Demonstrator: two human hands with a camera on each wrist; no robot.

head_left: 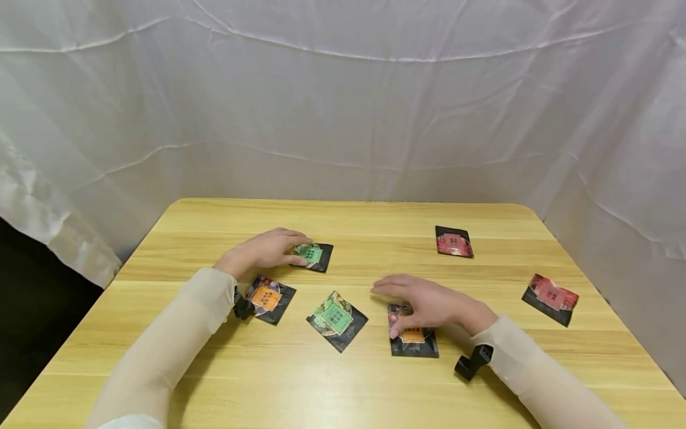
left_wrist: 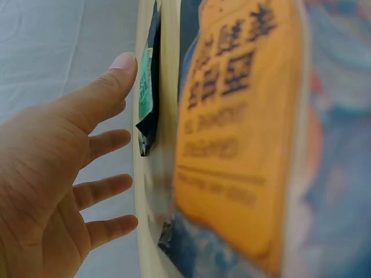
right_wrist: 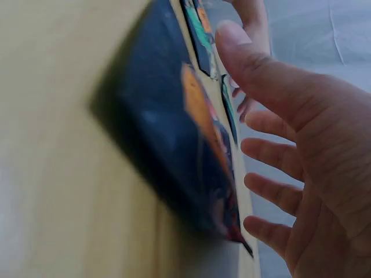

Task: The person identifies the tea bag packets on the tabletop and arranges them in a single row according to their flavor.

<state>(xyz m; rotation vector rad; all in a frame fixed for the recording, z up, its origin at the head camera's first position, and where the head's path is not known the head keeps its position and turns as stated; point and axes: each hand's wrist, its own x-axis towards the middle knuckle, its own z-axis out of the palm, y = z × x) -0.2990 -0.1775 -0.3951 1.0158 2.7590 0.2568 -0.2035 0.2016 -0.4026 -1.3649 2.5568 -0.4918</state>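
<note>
Several small dark packets lie on the wooden table [head_left: 482, 381]. My left hand [head_left: 292, 250] reaches over the left edge of a green-labelled packet [head_left: 313, 256], fingers straight and spread. In the left wrist view the left hand [left_wrist: 116, 133] has its thumb tip close to that green packet [left_wrist: 145, 92], and an orange-labelled packet [left_wrist: 237, 133] fills the foreground. My right hand [head_left: 391, 307] hovers flat over another orange-labelled packet [head_left: 414, 339]. In the right wrist view the right hand's fingers [right_wrist: 266, 124] are spread just off this packet [right_wrist: 191, 145]. Neither hand grips anything.
An orange-labelled packet [head_left: 268, 298] lies by my left wrist, and a second green one [head_left: 336, 320] sits between my hands. Two red packets [head_left: 454, 242] [head_left: 551, 291] lie at the far right. White cloth [head_left: 343, 107] hangs around the table.
</note>
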